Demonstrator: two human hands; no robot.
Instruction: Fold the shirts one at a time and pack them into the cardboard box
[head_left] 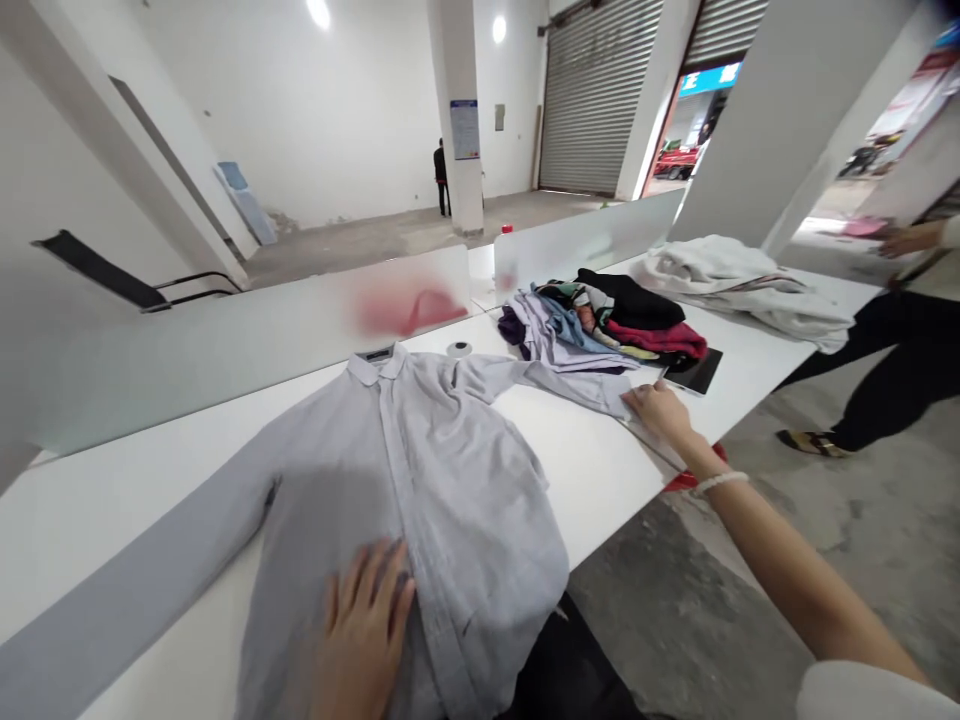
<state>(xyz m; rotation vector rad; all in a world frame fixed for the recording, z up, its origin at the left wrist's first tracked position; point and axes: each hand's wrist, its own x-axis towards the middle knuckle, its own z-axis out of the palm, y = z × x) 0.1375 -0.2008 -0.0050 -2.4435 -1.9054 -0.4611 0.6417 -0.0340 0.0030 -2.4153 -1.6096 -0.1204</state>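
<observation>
A light grey button-up shirt [337,500] lies front side up on the white table, its collar toward the far side. One sleeve stretches out to the left, the other to the right. My left hand [367,620] rests flat on the shirt front beside the button strip, fingers spread. Over at the right, my right hand [660,412] pinches the cuff end of the right sleeve [577,385]. Wrinkles run across the shirt near that sleeve's shoulder.
Beyond the right sleeve sits a heap of mixed clothes [600,315], with a dark flat tablet-like object [696,372] beside it. White garments [742,285] lie farther right. A frosted divider [262,345] edges the table's far side. A person in black trousers [892,370] stands at the right.
</observation>
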